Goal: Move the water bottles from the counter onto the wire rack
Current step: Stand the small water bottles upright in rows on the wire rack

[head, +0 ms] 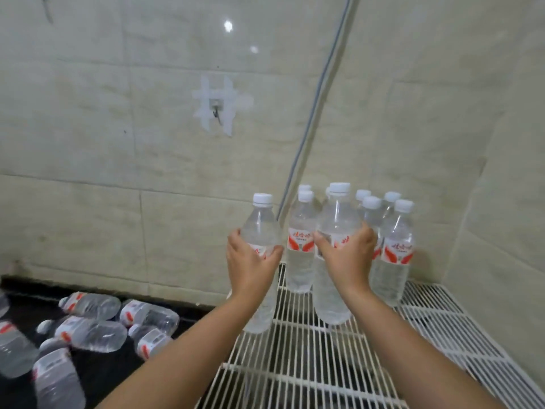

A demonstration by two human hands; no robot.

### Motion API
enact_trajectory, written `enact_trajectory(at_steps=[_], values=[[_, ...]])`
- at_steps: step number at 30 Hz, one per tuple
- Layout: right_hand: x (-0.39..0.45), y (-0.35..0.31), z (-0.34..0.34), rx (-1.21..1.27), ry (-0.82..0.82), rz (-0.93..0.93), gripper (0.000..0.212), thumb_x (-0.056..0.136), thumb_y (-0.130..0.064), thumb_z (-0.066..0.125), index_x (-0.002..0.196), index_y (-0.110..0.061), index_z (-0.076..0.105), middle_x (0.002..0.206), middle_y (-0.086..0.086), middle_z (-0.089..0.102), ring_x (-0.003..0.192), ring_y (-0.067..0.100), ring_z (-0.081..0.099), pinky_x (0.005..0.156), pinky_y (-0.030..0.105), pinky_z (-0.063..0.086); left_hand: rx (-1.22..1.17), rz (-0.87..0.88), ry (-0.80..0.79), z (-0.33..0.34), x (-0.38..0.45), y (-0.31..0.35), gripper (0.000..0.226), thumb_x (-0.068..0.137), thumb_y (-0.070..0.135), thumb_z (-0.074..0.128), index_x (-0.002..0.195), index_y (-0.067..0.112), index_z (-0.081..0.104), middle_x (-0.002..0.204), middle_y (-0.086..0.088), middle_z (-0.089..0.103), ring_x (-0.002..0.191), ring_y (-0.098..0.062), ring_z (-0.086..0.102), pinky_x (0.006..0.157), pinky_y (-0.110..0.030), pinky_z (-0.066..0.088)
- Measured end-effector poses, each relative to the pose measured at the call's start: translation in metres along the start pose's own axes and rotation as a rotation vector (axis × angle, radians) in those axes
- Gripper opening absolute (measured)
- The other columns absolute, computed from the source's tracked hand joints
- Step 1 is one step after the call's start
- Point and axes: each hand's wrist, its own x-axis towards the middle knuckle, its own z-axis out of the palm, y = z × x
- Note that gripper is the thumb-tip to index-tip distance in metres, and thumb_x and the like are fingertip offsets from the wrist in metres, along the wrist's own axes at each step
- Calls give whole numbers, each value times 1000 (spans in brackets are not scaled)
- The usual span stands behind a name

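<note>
Fingers of both hands are curled round bottles at the label band, thumb on one side and the rest wrapped behind. The left hand (250, 261) holds a clear water bottle (261, 231) upright over the left edge of the white wire rack (309, 364); the right hand (346, 256) holds a second bottle (336, 222) upright over the rack's middle, its base close to the wires, though whether either base touches cannot be told.

Full and capped, these bottles look moderately heavy for one hand. The thin clear plastic will likely give under a hard squeeze and may be slick, so the ribbed waist at the red-and-white label seems the soundest place to hold. A narrow base on spaced wires could tip, so each wants setting down squarely.

Nearer the viewer on the left, the dark counter (97, 370) carries the lying bottles (91, 332), scattered on their sides near its back edge; they may roll when touched and are best taken round the middle.

Farther back, the standing bottles (396, 249) are packed in the rack's far corner, just behind the right hand. Beyond them rise the tiled wall (118, 143) and a taped hook (216, 110).
</note>
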Motion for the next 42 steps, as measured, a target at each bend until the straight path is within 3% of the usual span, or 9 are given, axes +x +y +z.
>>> enact_trajectory(at_steps=[4, 12, 15, 19, 22, 25, 29, 33, 42], values=[[11, 17, -2, 44, 27, 28, 80, 74, -28, 74, 133, 4, 29, 135, 20, 35, 125, 30, 35, 97, 31, 36, -38, 8, -17, 36, -3, 8, 80, 71, 17, 76, 132, 2, 26, 127, -17, 44, 119, -32, 45, 100, -48, 40], [9, 47, 11, 123, 25, 91, 83, 71, -26, 77, 134, 2, 30, 135, 18, 35, 124, 28, 39, 97, 28, 36, -75, -24, 1, 77, -8, 2, 83, 73, 26, 75, 137, 5, 26, 135, -17, 40, 125, -32, 38, 104, -48, 36], [9, 52, 12, 83, 9, 109, 88, 72, -32, 75, 137, 0, 26, 143, 20, 28, 134, 32, 30, 108, 41, 36, 11, -16, -70, 78, -8, -1, 84, 78, 29, 69, 142, 7, 18, 143, -15, 31, 133, -29, 29, 110, -41, 29], [1, 50, 6, 14, -44, 36, 84, 79, -36, 66, 140, -1, 20, 143, 16, 30, 132, 29, 33, 104, 33, 34, 36, 5, -243, 68, -12, -6, 86, 84, 42, 59, 145, 15, 5, 151, -9, 17, 140, -25, 17, 115, -44, 21], [-5, 48, 7, -59, -112, -10, 84, 85, -42, 56, 144, -2, 12, 148, 16, 25, 137, 28, 28, 111, 38, 31, 61, 73, -355, 56, -13, -16, 81, 85, 37, 59, 146, 20, 7, 149, -8, 23, 137, -25, 26, 111, -48, 29], [-4, 49, 4, -55, -147, 7, 76, 86, -32, 58, 142, -4, 15, 134, 14, 39, 124, 26, 41, 103, 38, 40, 109, 116, -443, 42, -10, -25, 76, 83, 19, 61, 143, 21, 14, 138, -7, 39, 126, -23, 42, 105, -41, 39], [-1, 48, -11, -88, -319, 50, 73, 80, -17, 67, 135, -11, 20, 97, -1, 48, 90, 14, 50, 80, 27, 46, 217, 218, -584, 29, 0, -28, 89, 80, 17, 67, 145, 22, 6, 144, -1, 35, 129, -16, 40, 103, -28, 35], [5, 35, -17, -200, -342, 95, 63, 78, -15, 70, 126, -7, 29, 116, 7, 53, 98, 19, 57, 79, 23, 45, 260, 261, -622, 27, 4, -31, 99, 75, 15, 72, 145, 22, 2, 147, 0, 31, 132, -17, 38, 104, -29, 35], [-4, 31, 13, -298, -46, 174, 73, 77, -30, 72, 129, -5, 28, 124, 12, 49, 104, 25, 57, 71, 27, 46, 214, 257, -514, 37, 1, -43, 101, 71, 18, 76, 145, 21, 7, 143, -4, 34, 129, -17, 39, 104, -28, 35]])
